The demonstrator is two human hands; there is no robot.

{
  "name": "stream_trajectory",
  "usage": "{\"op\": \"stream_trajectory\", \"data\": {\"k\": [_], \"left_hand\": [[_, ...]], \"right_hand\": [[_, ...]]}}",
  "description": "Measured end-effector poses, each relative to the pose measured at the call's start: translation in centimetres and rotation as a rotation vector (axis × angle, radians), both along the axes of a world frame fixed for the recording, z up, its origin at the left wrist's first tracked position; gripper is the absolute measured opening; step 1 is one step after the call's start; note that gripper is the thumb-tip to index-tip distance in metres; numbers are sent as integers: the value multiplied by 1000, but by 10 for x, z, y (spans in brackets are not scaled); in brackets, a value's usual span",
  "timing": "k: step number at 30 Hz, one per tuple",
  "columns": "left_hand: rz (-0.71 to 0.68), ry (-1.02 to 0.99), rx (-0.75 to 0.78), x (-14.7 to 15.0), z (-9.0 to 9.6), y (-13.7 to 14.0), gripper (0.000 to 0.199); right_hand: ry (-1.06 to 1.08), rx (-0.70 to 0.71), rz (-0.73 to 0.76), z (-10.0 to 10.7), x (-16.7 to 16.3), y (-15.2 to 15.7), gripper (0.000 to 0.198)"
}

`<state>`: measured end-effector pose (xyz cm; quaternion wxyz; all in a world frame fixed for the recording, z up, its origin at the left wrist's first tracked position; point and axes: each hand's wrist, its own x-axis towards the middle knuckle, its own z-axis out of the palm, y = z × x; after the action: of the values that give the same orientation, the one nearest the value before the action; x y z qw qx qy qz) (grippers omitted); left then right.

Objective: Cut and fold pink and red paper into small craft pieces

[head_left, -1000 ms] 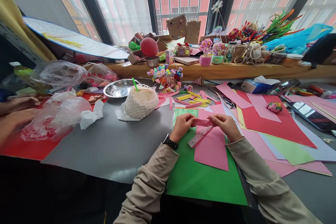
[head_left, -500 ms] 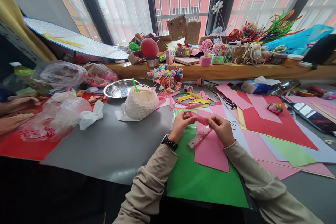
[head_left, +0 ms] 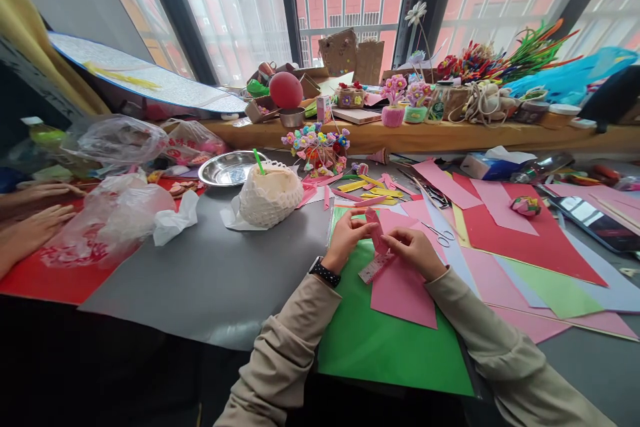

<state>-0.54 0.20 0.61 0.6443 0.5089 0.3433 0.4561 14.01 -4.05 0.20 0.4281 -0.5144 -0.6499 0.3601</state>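
Observation:
A folded pink paper strip (head_left: 376,232) stands nearly upright between my hands. My left hand (head_left: 349,237) pinches its left edge, and my right hand (head_left: 414,248) grips its lower right side. Below the strip, a pink patterned ruler (head_left: 375,269) lies partly over a pink paper sheet (head_left: 406,300). Both rest on a green sheet (head_left: 387,368). Scissors (head_left: 442,236) lie just beyond my right hand. Behind my hands are several yellow folded strips (head_left: 383,192) and pink ones.
Left of my hands stand a coconut (head_left: 270,193) in white foam netting and a metal plate (head_left: 227,169). Another person's hands (head_left: 37,227) are at the far left, near plastic bags (head_left: 113,217). Coloured sheets and a phone (head_left: 597,220) lie to the right.
The pink strip has turned from lying sideways to nearly upright. My right hand has shifted slightly left and down, uncovering the scissors. The other person's hands have moved slightly.

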Motion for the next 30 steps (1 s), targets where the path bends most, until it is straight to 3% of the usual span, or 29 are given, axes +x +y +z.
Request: {"op": "stream_trajectory", "data": {"k": [4,15,22,30], "left_hand": [[-57,51,23,1,-3,1,47],[-106,116,83,-1,-3,0,48],[-300,202,159,0,-3,-4,51],[-308,252,183,2,-6,-5,51]], "right_hand": [[-4,15,-38,0,2,1,27],[-65,-30,37,2,2,0,30],[-119,85,-104,1,6,0,30],[-85,129,-195,-3,1,0,31]]}}
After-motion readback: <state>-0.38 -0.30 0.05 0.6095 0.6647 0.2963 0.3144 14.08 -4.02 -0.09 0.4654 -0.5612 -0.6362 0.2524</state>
